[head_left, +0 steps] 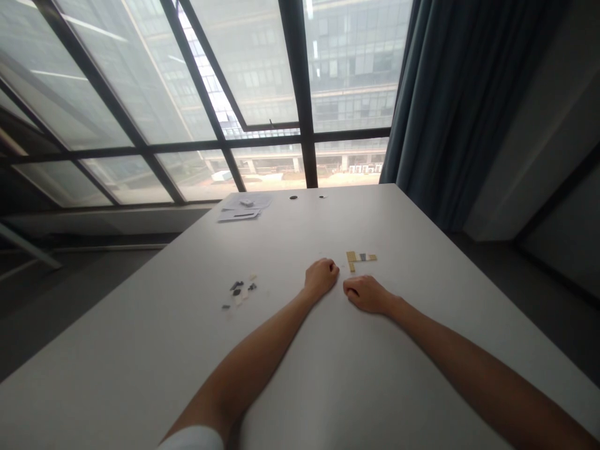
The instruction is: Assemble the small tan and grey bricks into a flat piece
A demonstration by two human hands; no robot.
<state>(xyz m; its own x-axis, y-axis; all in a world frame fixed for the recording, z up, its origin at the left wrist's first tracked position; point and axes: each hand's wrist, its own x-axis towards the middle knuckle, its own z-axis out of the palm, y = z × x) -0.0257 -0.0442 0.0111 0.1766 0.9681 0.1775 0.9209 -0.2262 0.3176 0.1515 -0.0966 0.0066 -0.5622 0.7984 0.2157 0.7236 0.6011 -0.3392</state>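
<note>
Both arms reach forward over the white table. My left hand [322,275] rests on the tabletop as a loose fist, and nothing shows in it. My right hand [365,294], also curled into a fist, lies a little nearer and to the right, with no object visible in it. Just beyond the hands is a flat tan piece of joined building bricks [351,257], with an arm to the right that has a dark grey brick [362,257] on it. Neither hand appears to touch it. Left of my left arm, several loose dark and pale bricks [237,292] lie scattered.
Sheets of paper [239,215] with a small white item [246,203] on them lie at the table's far left corner. A round dark cable hole [293,197] is near the far edge. Windows stand beyond the table, and a blue curtain [440,112] hangs at right.
</note>
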